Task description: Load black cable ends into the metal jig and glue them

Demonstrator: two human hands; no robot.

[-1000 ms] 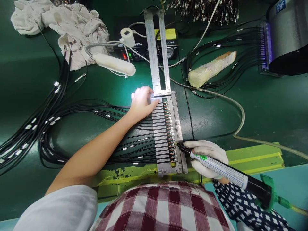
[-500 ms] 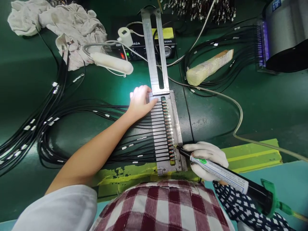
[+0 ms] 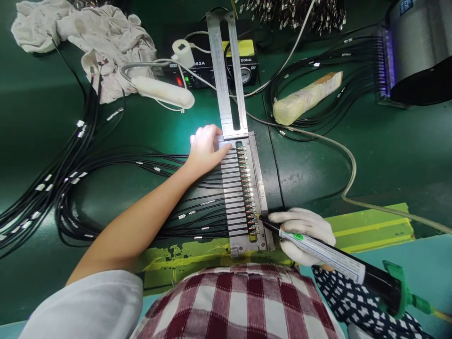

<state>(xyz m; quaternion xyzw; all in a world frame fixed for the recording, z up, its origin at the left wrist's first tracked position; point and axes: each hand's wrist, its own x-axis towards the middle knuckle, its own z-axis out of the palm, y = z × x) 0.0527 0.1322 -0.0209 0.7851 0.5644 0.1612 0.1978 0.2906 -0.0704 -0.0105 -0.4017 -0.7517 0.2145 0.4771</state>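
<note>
A metal fixture lies near the table's front edge, with a row of black cables set side by side in its slots. Small metal cable ends line up over its long opening. My bare left hand grips the fixture's far left corner, thumb on top and fingers at the side. In a white glove, my right hand is closed around a black dispensing syringe with a green cap and hose. The syringe's tip is at the cable ends toward the near end of the row.
A slotted metal plate extends from the fixture toward a black control box. White cloths and a white-handled tool lie back left. A wrapped stick, cable loops and a purple-lit machine are at right.
Almost nothing differs. Both hands keep their places, and the syringe tip stays by the same cable ends, with at most a tiny shift.
</note>
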